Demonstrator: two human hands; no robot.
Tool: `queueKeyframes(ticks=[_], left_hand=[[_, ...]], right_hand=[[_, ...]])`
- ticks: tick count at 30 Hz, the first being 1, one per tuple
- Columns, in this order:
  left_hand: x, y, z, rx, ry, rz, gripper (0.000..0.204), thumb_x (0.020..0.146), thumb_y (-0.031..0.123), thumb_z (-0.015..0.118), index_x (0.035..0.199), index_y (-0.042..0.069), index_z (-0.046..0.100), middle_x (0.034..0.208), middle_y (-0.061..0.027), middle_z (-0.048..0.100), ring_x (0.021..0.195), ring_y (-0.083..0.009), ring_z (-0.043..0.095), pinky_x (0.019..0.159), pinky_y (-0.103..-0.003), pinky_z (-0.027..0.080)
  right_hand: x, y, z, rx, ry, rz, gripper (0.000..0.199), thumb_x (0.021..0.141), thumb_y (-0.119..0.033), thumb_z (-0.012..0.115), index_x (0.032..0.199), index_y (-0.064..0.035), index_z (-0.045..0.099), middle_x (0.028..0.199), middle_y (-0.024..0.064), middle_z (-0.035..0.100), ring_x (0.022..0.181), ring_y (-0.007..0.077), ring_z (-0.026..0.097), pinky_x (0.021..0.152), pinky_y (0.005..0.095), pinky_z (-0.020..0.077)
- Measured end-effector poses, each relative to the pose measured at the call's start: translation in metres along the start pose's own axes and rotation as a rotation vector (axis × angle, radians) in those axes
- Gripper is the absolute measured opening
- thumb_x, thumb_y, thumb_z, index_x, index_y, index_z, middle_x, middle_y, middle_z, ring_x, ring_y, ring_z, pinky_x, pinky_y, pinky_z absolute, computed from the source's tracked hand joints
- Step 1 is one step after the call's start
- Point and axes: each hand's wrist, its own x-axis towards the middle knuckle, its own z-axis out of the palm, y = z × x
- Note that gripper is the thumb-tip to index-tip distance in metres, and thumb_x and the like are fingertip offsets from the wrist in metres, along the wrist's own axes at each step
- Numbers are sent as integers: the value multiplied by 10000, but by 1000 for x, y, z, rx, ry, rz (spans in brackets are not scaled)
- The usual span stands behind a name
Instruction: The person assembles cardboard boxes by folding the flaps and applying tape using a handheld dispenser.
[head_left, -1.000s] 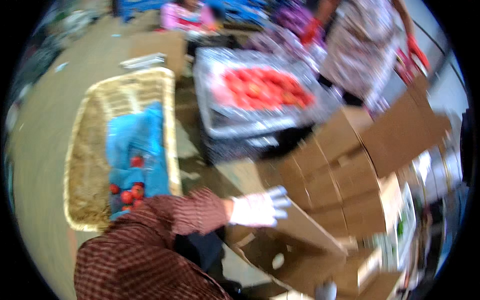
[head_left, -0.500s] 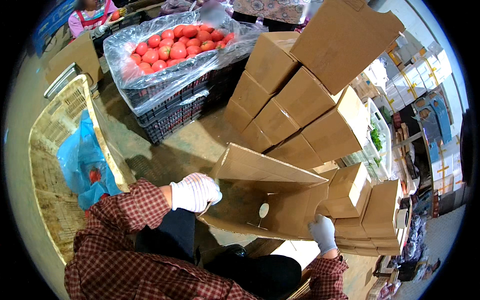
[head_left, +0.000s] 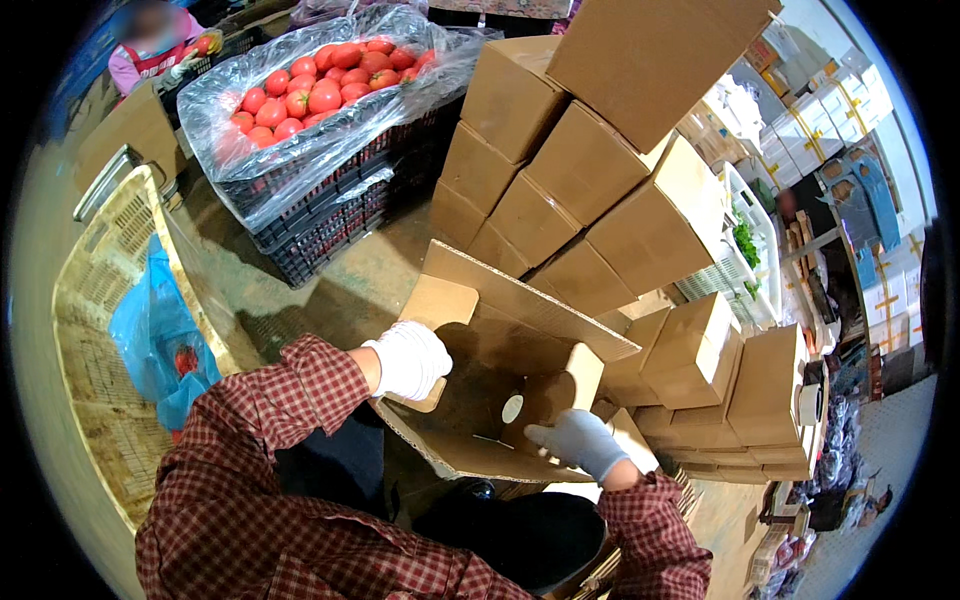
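Observation:
Before me stands an open-topped brown cardboard box (head_left: 530, 300), with a round hole low inside it. My left hand (head_left: 412, 360), in a white glove, is closed at the box's left end flap, which slants inward; its fingertips are hidden. Over the box's near right corner, my right hand (head_left: 578, 442) wears a greyish-white glove. Its fingers are stretched out and apart, pointing left into the box, beside the inward-leaning right end flap (head_left: 583, 375).
A stained cream plastic crate (head_left: 85, 370) holding a blue plastic bag (head_left: 155, 320) stands left. Farther off, tomatoes (head_left: 325, 95) fill a plastic-lined stack of black crates (head_left: 310, 240). Stacked cardboard boxes (head_left: 620, 225) rise behind and right. A person (head_left: 150, 50) sits at far left.
Both end flaps of the box have come inward. My left hand has moved slightly right and up onto the left flap; my right hand has let go of the right edge and moved left.

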Motion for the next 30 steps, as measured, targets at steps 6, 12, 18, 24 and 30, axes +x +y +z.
queueKeyframes(ticks=[6,12,18,24,30], left_hand=[[-26,-34,33,-516,309,70,453,725,195,657,1146,50,573,1181,-187,562,962,-338,606,823,-402,498],[-68,-48,37,-1467,19,319,765,828,456,656,1403,75,326,1420,-146,367,1313,-228,356,1072,-393,316],[-81,-18,73,-831,338,310,644,673,339,820,1170,19,563,1222,-146,551,1162,-259,505,981,-373,402],[-67,9,62,-1161,486,-252,579,670,449,803,1066,56,649,913,-110,676,866,-226,646,779,-328,505],[-55,8,56,-1033,476,-467,618,661,564,745,994,52,650,884,-186,667,834,-321,647,736,-374,498]], right_hand=[[57,53,11,9,34,-265,340,835,-344,564,809,-22,672,700,76,648,582,181,605,515,324,483],[27,67,14,678,121,-115,173,843,-188,604,861,-16,610,721,17,582,662,105,550,581,254,435],[50,92,38,530,377,-369,312,860,-302,587,799,-4,654,630,82,574,607,181,572,572,304,471],[61,124,46,958,166,-140,412,911,-391,561,832,6,641,733,71,643,637,153,606,553,278,497],[38,130,63,1657,37,-177,588,919,-561,423,1037,-3,565,998,149,637,918,307,619,816,444,508]])
